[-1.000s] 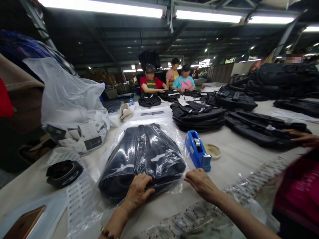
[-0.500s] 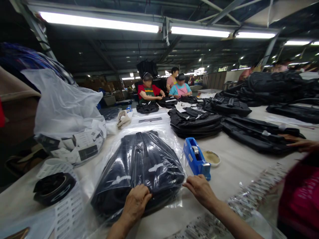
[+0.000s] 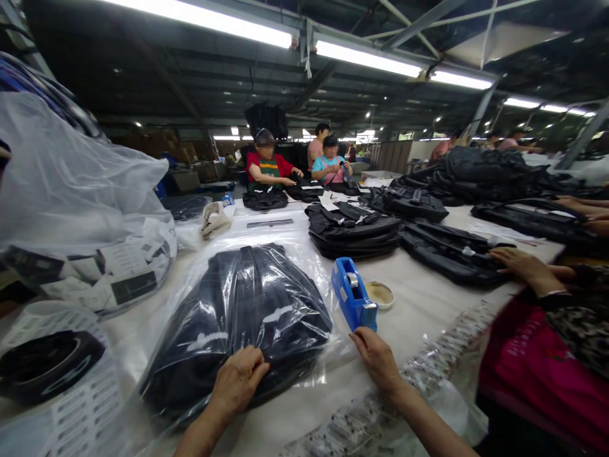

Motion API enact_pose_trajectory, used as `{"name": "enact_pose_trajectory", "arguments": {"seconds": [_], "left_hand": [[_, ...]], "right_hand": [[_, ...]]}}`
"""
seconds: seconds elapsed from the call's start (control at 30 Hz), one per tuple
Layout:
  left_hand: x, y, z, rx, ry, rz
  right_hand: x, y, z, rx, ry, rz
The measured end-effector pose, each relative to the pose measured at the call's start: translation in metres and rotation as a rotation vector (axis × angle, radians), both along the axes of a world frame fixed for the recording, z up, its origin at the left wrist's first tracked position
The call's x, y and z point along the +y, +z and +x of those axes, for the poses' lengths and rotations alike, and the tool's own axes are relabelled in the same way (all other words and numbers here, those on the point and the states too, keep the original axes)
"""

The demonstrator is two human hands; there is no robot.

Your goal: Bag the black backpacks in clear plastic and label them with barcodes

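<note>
From where I stood, following the head view, the right hand point(image 3: 375, 358) had shifted from the wrapped bag's corner to the near end of the blue tape dispenser point(image 3: 349, 292), leaving one hand by the tape and the other on the bag. Its fingertips were nearly together; I couldn't tell whether they had hold of any tape. The left hand point(image 3: 238, 377), loosely curled, rested on the near edge of the black bag point(image 3: 233, 295), which lay in clear plastic point(image 3: 314, 270) left of the dispenser; whether it gripped the plastic I couldn't tell.

Across the pale worktop point(image 3: 413, 304) sat a stack of black bags point(image 3: 352, 238), with a sack of tags point(image 3: 85, 178) at left. A co-worker's hand point(image 3: 523, 266) touched another bag point(image 3: 451, 254) at right. Long lights point(image 3: 371, 60) hung overhead.
</note>
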State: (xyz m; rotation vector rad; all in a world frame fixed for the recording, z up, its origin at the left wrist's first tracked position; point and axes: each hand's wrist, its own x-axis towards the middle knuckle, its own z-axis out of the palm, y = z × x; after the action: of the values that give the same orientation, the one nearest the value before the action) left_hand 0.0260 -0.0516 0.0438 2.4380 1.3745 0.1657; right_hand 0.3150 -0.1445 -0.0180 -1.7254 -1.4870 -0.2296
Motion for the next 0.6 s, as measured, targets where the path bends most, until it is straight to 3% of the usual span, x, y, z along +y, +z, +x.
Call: {"name": "enact_pose_trajectory", "arguments": {"seconds": [0.2,0.33,0.47,0.6], "left_hand": [[0.0,-0.001,0.0,-0.011,0.003,-0.014],[-0.002,-0.001,0.0,-0.027,0.019,-0.017],[-0.002,-0.004,0.0,-0.05,0.018,-0.008],[-0.001,-0.012,-0.002,-0.077,0.007,-0.003]], "right_hand": [[0.005,0.038,0.028,0.214,-0.223,0.079],[0.033,0.06,0.054,0.337,-0.26,-0.03],[0.051,0.063,0.059,0.492,-0.225,-0.15],[0.055,0.06,0.051,0.625,-0.242,-0.141]]}}
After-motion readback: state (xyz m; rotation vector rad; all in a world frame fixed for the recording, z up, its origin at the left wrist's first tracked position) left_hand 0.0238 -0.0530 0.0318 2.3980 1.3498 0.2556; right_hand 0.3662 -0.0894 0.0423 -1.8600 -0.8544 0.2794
